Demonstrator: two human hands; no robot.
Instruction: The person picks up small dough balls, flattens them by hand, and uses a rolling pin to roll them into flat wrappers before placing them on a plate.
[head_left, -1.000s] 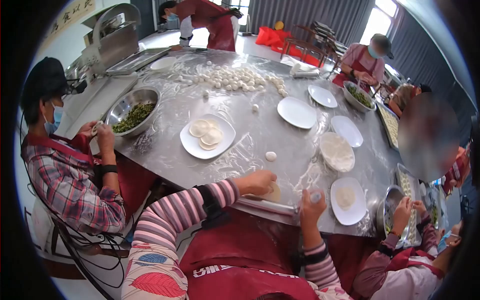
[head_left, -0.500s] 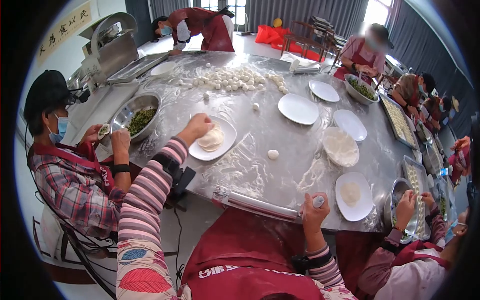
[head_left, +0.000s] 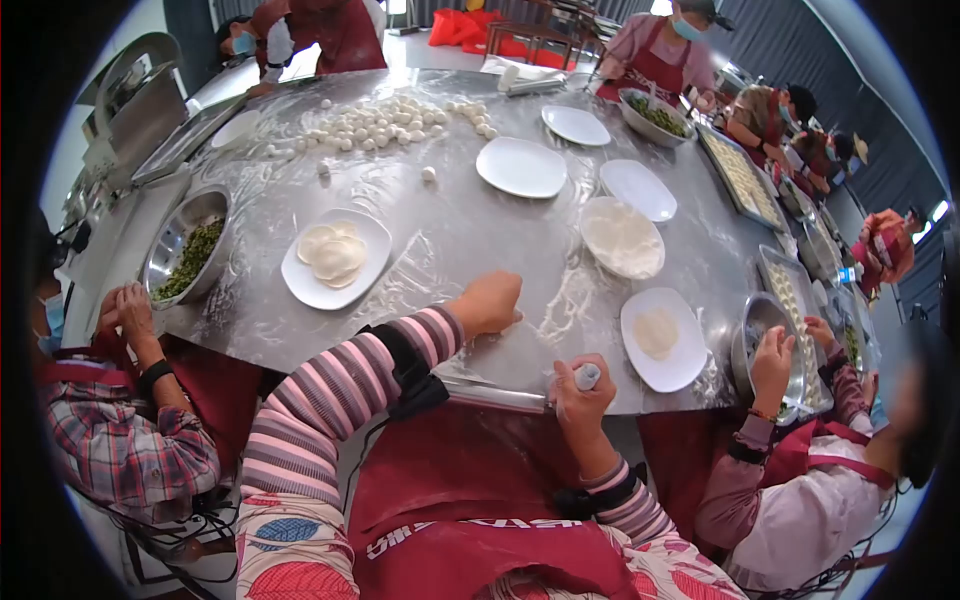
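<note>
My left hand is closed, fingertips down on the floured steel table; whatever lies under them is hidden. My right hand grips the pale handle of a metal rolling pin, which lies along the near table edge. Flat dough rounds overlap on a white plate to the left. Right of my hands, a single thin round rests on another white plate. Beyond it is a dish of flour.
Many dough balls lie at the far side, with one ball nearer. Bowls of green filling stand left and far right. Co-workers sit close on both sides; trays of dumplings line the right.
My left hand has come from the plate of dough rounds to the table in front of me. The loose dough ball there no longer shows. The view has shifted right and down.
</note>
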